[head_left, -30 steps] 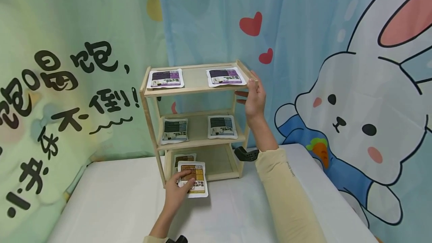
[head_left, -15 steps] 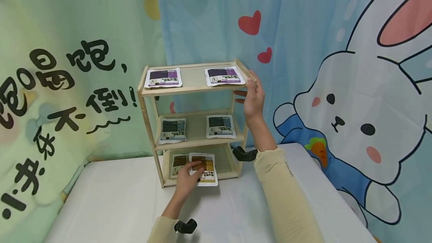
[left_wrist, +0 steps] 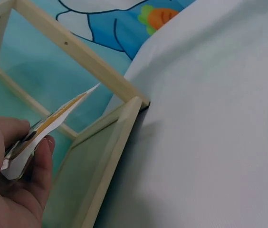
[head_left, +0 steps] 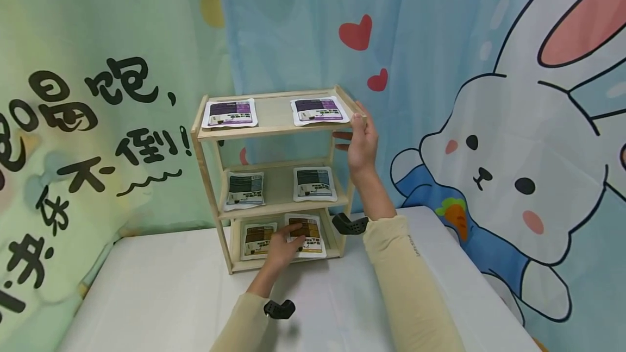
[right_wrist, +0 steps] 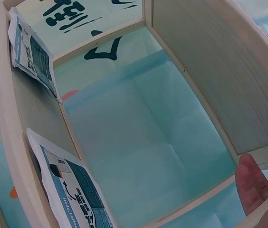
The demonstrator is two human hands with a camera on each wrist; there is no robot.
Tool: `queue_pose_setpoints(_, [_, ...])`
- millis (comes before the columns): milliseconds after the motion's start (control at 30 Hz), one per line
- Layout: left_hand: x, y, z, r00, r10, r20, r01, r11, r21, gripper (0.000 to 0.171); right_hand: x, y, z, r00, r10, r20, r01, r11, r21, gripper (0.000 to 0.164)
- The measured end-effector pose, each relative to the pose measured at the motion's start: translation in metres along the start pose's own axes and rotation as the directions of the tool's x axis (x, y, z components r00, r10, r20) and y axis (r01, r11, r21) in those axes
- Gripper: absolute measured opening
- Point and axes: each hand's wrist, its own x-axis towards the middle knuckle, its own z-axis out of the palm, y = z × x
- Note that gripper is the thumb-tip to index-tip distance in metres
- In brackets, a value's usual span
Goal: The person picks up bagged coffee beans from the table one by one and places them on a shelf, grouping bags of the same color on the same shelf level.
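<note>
My left hand point(head_left: 282, 249) pinches a brown-and-yellow sachet point(head_left: 314, 242) between thumb and fingers, over the right half of the bottom tier of a small wooden shelf rack point(head_left: 274, 131). In the left wrist view the sachet point(left_wrist: 60, 114) is tilted, its far edge raised above the bottom panel. A matching brown sachet point(head_left: 258, 241) lies to its left on that tier. My right hand point(head_left: 363, 148) grips the right front corner of the top tier, its fingers reaching beneath the board. The right wrist view shows part of this hand point(right_wrist: 255, 190) at the rail.
Two purple sachets, left point(head_left: 230, 113) and right point(head_left: 320, 110), lie on the top tier. The middle tier bears two blue-green ones, left point(head_left: 245, 189) and right point(head_left: 314, 183). The rack stands on a white-covered table point(head_left: 161, 287) before a printed curtain point(head_left: 288, 26).
My left hand has carried the brown sachet up and rightward from in front of the rack to the bottom tier, uncovering the other brown sachet. My right hand keeps its grip on the corner.
</note>
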Motion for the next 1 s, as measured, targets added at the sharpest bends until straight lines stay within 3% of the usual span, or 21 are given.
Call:
queue_pose_setpoints(400, [0.012,-0.003,0.019,0.999,-0.045,0.028,0.045,0.999,-0.026,0.036,0.0,-0.001,-0.003,1.0,-0.012,0.017,0.012,1.0,0.022,0.051])
queue_pose_setpoints(567, [0.015,-0.004,0.022,0.998,-0.058,0.009,0.058,0.998,-0.009,0.035,-0.002,-0.001,-0.002,1.0,-0.014,0.026,0.013,1.0,0.028,0.052])
queue_pose_setpoints(833, [0.017,-0.01,0.023,0.992,-0.115,0.051,0.117,0.992,-0.039,0.037,-0.003,0.0,-0.002,1.0,0.001,0.025,-0.002,0.999,0.05,0.052])
queue_pose_setpoints(1000, [0.02,-0.012,0.027,0.991,-0.112,0.076,0.115,0.993,-0.031,0.037,-0.002,-0.002,-0.002,1.0,-0.006,0.014,0.005,0.999,0.053,0.051])
